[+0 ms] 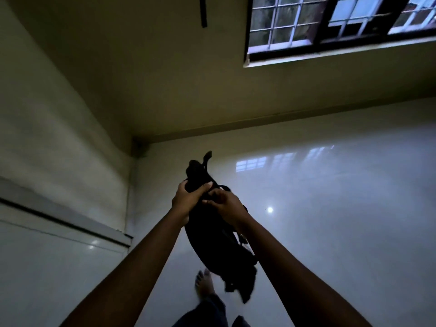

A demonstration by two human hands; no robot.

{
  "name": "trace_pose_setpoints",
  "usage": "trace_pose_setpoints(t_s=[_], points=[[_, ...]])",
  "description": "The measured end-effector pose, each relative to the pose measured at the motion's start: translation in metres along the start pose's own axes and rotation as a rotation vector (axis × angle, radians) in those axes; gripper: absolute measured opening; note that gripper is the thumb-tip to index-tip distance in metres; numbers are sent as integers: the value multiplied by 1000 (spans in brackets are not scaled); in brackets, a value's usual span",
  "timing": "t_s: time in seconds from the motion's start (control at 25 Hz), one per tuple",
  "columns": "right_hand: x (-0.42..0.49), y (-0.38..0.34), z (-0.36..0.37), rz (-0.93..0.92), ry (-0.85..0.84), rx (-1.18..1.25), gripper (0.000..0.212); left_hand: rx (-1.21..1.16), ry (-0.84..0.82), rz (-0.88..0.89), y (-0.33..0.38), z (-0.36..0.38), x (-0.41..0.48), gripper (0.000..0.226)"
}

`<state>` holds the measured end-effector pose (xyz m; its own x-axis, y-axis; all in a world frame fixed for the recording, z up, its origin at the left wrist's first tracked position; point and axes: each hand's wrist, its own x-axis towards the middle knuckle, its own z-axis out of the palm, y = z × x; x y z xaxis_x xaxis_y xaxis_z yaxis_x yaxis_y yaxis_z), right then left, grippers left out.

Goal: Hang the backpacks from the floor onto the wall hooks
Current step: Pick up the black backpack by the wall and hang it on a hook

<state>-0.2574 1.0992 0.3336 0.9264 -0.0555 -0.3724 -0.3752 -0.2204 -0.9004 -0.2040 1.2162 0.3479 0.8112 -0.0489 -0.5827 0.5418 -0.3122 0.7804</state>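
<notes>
A black backpack (pixel 212 234) hangs in the air in front of me, held up off the glossy floor. My left hand (pixel 188 199) grips its upper left side with the thumb across the fabric. My right hand (pixel 227 205) is closed on the top of the backpack just to the right, fingers pinched into it. A short strap end (pixel 207 158) sticks up above the bag. The lower part of the backpack dangles near my bare foot (pixel 204 283). No wall hook is clearly visible.
A pale tiled floor (pixel 330 208) spreads to the right, reflecting a barred window (pixel 330 22). Walls meet in a corner (pixel 139 147) ahead. A dark strip (pixel 203 13) hangs high on the far wall. A ledge (pixel 70 223) runs along the left wall.
</notes>
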Motion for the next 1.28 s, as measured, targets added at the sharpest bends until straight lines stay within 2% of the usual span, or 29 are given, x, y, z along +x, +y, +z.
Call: trace_pose_setpoints(t_s=[0.12, 0.2, 0.32, 0.4, 0.48, 0.56, 0.68, 0.8, 0.88, 1.0, 1.08, 1.16, 1.28], points=[[21, -20, -6, 18, -52, -14, 30, 70, 168, 30, 20, -10, 25, 66], [36, -32, -8, 27, 6, -11, 29, 96, 208, 68, 27, -14, 39, 64], [62, -44, -15, 137, 173, 354, 33, 167, 218, 150, 30, -25, 53, 57], [82, -51, -16, 212, 131, 534, 41, 232, 207, 214, 34, -29, 58, 55], [107, -60, -12, 192, 100, 489, 30, 283, 205, 283, 46, -30, 61, 56], [139, -74, -8, 167, 149, 431, 13, 265, 203, 297, 61, -34, 73, 59], [198, -88, -10, 198, 158, 338, 17, 122, 132, 223, 87, -48, 113, 57], [256, -102, -6, 150, -8, 86, 24, 141, 127, 163, 113, -67, 147, 53], [281, -121, 4, 14, -218, -120, 27, 256, 189, 223, 136, -84, 161, 56], [320, -168, 10, -226, -476, -352, 30, 369, 183, 328, 171, -120, 170, 64], [335, -217, 4, -395, -600, -480, 32, 439, 252, 398, 192, -144, 174, 54], [351, -277, -5, -523, -693, -582, 33, 461, 392, 469, 219, -170, 187, 37], [377, -355, -14, -601, -757, -580, 31, 335, 502, 492, 269, -209, 211, 28]])
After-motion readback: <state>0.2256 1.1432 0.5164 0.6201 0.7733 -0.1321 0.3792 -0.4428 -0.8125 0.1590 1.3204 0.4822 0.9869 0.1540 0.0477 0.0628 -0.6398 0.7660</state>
